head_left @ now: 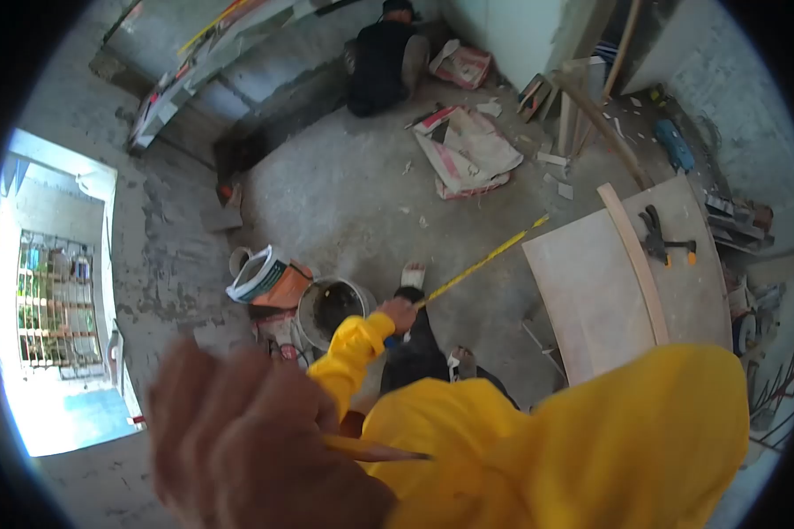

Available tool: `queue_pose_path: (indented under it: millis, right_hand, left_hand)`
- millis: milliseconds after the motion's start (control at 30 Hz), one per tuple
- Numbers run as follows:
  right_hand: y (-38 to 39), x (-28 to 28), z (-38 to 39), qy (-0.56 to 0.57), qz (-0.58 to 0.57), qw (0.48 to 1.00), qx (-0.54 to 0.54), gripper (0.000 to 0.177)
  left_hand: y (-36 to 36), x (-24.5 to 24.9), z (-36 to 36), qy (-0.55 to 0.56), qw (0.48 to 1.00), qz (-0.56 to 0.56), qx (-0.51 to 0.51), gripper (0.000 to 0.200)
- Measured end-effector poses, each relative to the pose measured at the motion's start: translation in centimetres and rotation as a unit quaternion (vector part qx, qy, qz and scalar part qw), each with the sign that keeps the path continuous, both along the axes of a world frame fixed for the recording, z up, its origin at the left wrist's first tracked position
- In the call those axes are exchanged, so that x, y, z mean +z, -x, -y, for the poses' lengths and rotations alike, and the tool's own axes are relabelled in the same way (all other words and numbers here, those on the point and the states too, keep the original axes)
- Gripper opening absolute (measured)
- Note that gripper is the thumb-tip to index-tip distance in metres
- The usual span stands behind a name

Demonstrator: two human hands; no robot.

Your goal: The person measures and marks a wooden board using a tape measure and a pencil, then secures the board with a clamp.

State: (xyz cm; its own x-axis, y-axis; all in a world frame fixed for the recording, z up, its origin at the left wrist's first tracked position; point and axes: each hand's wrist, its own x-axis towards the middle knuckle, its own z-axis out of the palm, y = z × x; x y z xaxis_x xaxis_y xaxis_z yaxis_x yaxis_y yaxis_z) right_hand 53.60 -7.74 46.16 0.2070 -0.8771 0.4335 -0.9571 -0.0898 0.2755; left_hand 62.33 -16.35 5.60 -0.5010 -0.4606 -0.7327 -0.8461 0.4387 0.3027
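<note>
Currently, my left hand (pixel 399 314) is gripping the tape measure (pixel 485 260), blade stretching out over the floor (pixel 309 194); my right hand (pixel 256 441) is pinching a pencil (pixel 375 450), fingers curling tight. Curved wooden strip (pixel 634 256) is lying across the counter (pixel 582 300); no marks are showing.

Building site indoors | bare concrete floor (pixel 326 185) | patchy rendered wall (pixel 163 238) | torn sacks (pixel 468 150) | bucket (pixel 333 309)

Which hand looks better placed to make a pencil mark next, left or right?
Probably the right hand: it holds the pencil, tip exposed. The left hand is occupied with the yellow tape, stretched out toward the board.
</note>
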Motion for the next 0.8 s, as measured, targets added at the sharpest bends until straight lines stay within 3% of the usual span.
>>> queue_pose_path:
  millis: [200,367,467,600,700,733,800]
  right_hand:
    - [3.2,-0.3,9.7,0.006,-0.047,0.994,-0.096,0.016]
    - [6.1,-1.0,17.0,-0.014,-0.083,0.981,-0.172,0.012]
    - [7.1,-1.2,20.1,-0.022,-0.083,0.97,-0.228,0.01]
    - [8.0,-1.0,21.4,0.004,-0.062,0.933,-0.356,0.01]
    - [12.0,0.5,20.7,-0.183,-0.038,0.918,-0.35,0.014]
    - [14.5,0.5,21.3,-0.199,0.022,0.927,-0.319,0.012]
    - [15.7,0.1,21.9,-0.19,0.021,0.931,-0.311,0.011]
  left_hand:
    - [0.9,2.7,11.3,-0.065,0.991,0.088,-0.074,0.041]
    - [4.6,1.2,19.8,-0.107,0.975,0.102,-0.167,0.041]
    - [7.8,0.5,24.8,-0.088,0.97,0.102,-0.2,0.041]
    - [11.0,0.4,29.2,-0.011,0.985,0.064,-0.16,0.041]
    - [12.0,-0.6,31.5,0.007,0.987,0.05,-0.15,0.042]
    - [12.7,-0.7,31.9,0.007,0.986,0.045,-0.163,0.042]
    - [14.0,-0.8,32.0,-0.002,0.98,0.04,-0.193,0.042]
